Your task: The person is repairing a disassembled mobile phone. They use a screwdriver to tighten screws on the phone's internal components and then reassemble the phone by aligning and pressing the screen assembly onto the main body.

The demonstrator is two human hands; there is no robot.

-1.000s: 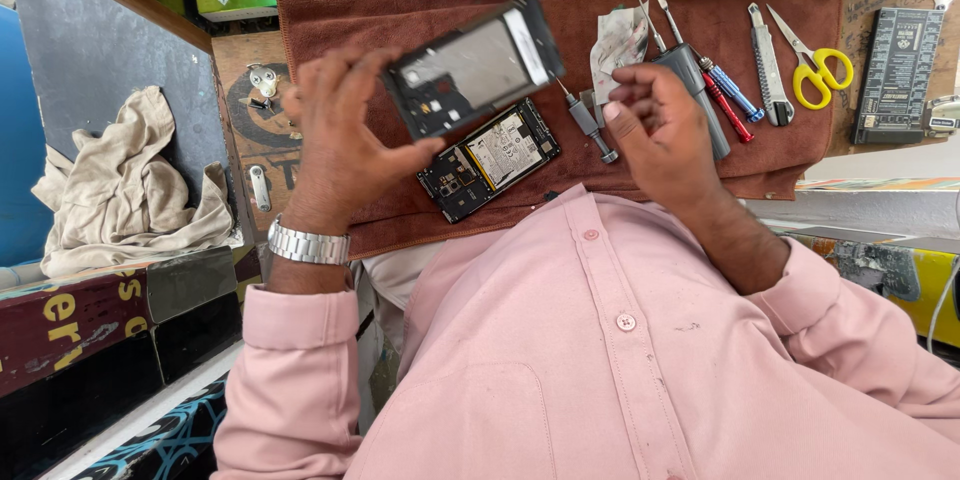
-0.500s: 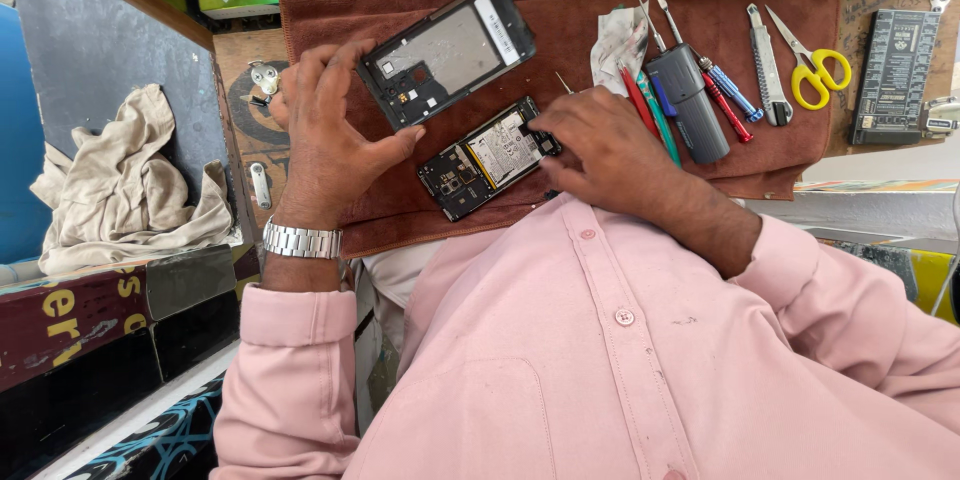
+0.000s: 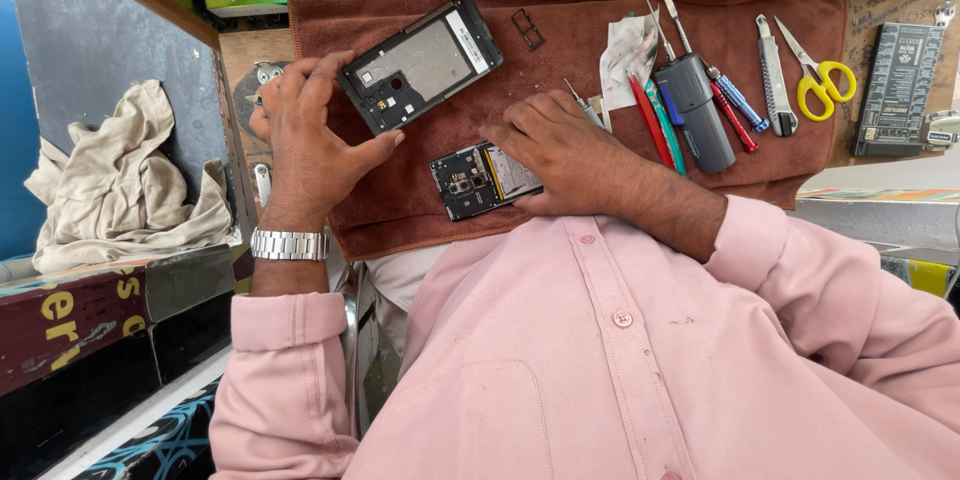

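Over the brown towel (image 3: 420,195), left hand (image 3: 310,140) fingers grip a phone frame (image 3: 420,65); right hand (image 3: 565,150) fingers rest curled on the opened phone (image 3: 470,180).

The person wears a pale pink button-up shirt (image 3: 600,360) with small matching buttons (one just below the collar), long sleeves cuffed at both wrists, and a silver link wristwatch (image 3: 289,244) on the left wrist.

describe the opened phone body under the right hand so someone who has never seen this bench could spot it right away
Start at the brown towel spread over the bench. Near its front edge, under the right hand, lies the opened phone body, flat, dark, with its circuit board exposed. Unlike the phone frame lifted by the left hand, it rests on the cloth and shows chips and a pale panel.
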